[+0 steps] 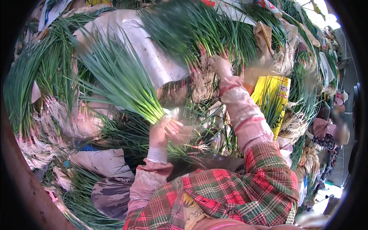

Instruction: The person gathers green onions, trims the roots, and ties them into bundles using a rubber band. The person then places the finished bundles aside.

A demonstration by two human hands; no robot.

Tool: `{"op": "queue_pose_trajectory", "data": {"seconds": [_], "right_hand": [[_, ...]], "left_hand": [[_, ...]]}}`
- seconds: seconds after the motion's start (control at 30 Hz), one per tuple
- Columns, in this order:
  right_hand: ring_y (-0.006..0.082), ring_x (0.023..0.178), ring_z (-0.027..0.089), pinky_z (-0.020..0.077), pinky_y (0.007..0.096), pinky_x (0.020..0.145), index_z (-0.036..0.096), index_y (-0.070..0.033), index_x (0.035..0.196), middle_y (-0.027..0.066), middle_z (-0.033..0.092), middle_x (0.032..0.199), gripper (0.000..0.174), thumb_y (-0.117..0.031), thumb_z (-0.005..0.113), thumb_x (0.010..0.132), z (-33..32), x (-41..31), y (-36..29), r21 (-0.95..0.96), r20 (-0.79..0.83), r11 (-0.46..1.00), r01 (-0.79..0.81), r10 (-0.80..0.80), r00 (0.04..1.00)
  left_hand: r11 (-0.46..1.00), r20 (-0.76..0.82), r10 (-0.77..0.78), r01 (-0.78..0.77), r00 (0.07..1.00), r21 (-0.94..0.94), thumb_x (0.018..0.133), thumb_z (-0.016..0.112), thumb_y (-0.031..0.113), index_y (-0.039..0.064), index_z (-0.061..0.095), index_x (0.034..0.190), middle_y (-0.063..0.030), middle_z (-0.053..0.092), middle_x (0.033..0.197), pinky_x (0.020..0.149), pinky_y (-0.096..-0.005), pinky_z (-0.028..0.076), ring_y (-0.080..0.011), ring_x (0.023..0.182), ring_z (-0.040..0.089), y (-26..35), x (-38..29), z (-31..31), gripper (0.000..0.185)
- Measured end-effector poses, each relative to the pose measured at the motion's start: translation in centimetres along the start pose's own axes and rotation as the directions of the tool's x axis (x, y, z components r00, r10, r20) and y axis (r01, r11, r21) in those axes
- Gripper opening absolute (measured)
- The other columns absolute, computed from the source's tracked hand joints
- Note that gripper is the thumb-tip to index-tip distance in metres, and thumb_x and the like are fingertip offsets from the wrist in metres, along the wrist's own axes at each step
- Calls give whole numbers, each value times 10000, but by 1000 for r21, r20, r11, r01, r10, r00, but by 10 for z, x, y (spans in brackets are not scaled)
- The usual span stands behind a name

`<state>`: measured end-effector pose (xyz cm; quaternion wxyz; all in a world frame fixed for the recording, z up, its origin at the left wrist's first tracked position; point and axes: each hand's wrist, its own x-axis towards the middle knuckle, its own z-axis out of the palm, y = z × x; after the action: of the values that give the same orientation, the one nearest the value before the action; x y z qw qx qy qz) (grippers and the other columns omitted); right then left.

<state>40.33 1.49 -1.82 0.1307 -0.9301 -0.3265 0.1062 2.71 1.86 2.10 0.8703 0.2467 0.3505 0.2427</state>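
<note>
My left hand point(159, 130) is closed around a bunch of scallions point(138, 96) just above its pinkish-white root ends. The long green leaves of the bunch fan out to the upper left. Farther forward, my right hand point(220, 66) has its fingers curled at the lower stems of a heap of scallions point(212, 31). Its fingertips are partly hidden among the stalks. Matted pale roots point(201, 86) hang from that heap beside the hand. Loose scallion stalks point(198, 146) lie beneath the held bunch.
A white plastic sheet point(155, 61) covers part of the pile. More scallion bundles point(49, 72) lie at left, their roots toward me. A yellow printed sack point(271, 97) sits by my right forearm. At far right another person point(325, 129) is beside the pile.
</note>
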Motion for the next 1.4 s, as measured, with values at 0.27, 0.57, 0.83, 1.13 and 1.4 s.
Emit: {"op": "queue_pose_trajectory", "data": {"seconds": [0.27,0.57,0.83,1.13,1.4], "right_hand": [[327,799,674,538,383,696,642,-144,1137,165,663,867,293,-306,656,893,-32,-178,-42,237,166,852,466,-508,845],[135,976,605,487,293,869,563,-18,1264,44,658,1066,456,-386,507,1001,-10,-227,-72,771,602,528,-356,-423,678],[42,615,429,367,196,520,653,-70,1104,-65,506,753,208,-176,512,993,-14,-198,-116,915,205,373,-155,-98,974],[318,1070,631,494,396,933,586,-133,1272,150,653,1171,363,-320,544,964,-15,-67,-42,193,-10,941,278,-282,959],[286,757,694,546,381,686,652,-129,1127,125,709,868,321,-366,625,913,-36,-109,-74,240,63,926,292,-315,947]], "left_hand": [[991,14,-133,133,991,-11,915,625,216,-31,614,1125,-91,635,700,538,-294,511,-174,560,599,-24,-1,-17,324],[977,-5,-210,210,978,28,904,620,156,-35,631,938,-115,621,662,551,-339,543,-243,566,627,-33,-6,-11,195],[978,-295,188,-150,937,148,887,641,115,7,632,831,-112,654,638,322,-237,395,-146,430,584,-27,-7,-1,123],[998,-215,-53,43,975,-52,915,634,121,-1,573,1204,-80,637,792,518,-321,527,-211,573,628,-23,0,-24,320],[980,-84,-57,40,995,-194,914,617,148,3,536,1240,-159,683,870,487,-317,527,-242,596,657,-24,0,-25,366]]}}
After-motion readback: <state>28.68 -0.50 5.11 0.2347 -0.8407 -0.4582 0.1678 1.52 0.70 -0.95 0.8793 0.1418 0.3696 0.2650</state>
